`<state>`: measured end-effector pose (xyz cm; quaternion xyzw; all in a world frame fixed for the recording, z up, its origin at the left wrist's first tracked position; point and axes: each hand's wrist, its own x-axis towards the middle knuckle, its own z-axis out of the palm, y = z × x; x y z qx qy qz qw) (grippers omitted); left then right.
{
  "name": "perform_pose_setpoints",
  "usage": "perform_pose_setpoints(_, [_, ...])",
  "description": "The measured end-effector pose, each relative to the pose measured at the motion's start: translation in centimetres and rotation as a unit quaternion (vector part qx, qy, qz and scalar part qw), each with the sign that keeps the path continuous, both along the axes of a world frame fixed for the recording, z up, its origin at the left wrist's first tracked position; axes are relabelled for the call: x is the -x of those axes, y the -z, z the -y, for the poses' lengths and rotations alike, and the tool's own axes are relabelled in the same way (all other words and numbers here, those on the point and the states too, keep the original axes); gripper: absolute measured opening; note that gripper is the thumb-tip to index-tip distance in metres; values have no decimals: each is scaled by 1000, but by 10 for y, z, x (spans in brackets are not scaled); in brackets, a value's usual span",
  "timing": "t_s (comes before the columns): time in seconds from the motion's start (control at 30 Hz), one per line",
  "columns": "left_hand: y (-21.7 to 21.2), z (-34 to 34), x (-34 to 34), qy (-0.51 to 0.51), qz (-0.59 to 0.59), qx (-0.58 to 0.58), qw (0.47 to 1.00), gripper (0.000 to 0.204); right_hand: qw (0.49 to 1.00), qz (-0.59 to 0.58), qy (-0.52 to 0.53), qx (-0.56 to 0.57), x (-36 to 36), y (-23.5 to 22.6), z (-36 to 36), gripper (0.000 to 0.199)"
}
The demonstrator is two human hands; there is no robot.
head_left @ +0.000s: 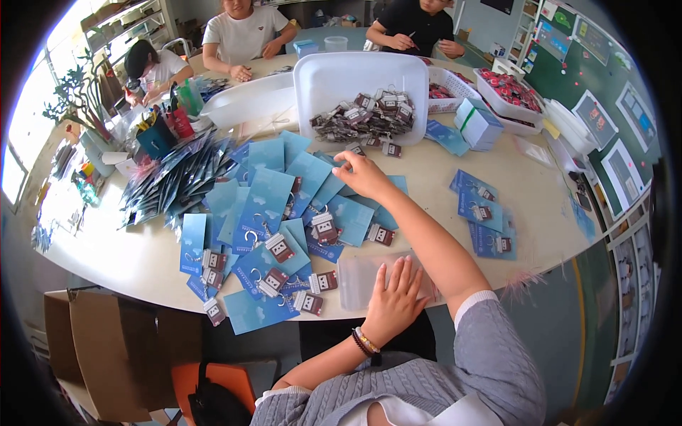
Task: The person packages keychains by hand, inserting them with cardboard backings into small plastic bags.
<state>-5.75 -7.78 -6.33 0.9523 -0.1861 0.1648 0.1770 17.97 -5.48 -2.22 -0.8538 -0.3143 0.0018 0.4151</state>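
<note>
My left hand point(396, 299), with bead bracelets at the wrist, lies flat with its fingers stretched out on translucent plastic sleeves point(353, 284) at the table's near edge. My right hand point(362, 175) reaches across, over the blue cards point(308, 175) just in front of a white bin point(307, 92). Its fingers are bent and apart, and nothing shows between them. Brown-and-white cartoon keychains point(324, 228) with metal clasps lie on and among the spread cards. More of these keychains point(362, 117) are heaped in the bin.
Packed dark blue sleeves point(170, 181) pile up at left, beside a pen holder point(156, 137). Several cards with keychains point(483, 211) lie at right. Red items fill white baskets point(508, 113) farther back. Other people sit across the table point(543, 213). A cardboard box point(106, 355) stands below left.
</note>
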Motion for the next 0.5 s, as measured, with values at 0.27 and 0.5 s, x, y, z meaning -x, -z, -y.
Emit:
perform_pose_setpoints(0.27, [-1,0,-1,3,1,0,1000,55,987,-81,142,8,-71,-2,39,60])
perform_pose_setpoints(0.5, [4,-1,0,1,9,15,1000,54,990,-71,113,53,-59,-23,27,47])
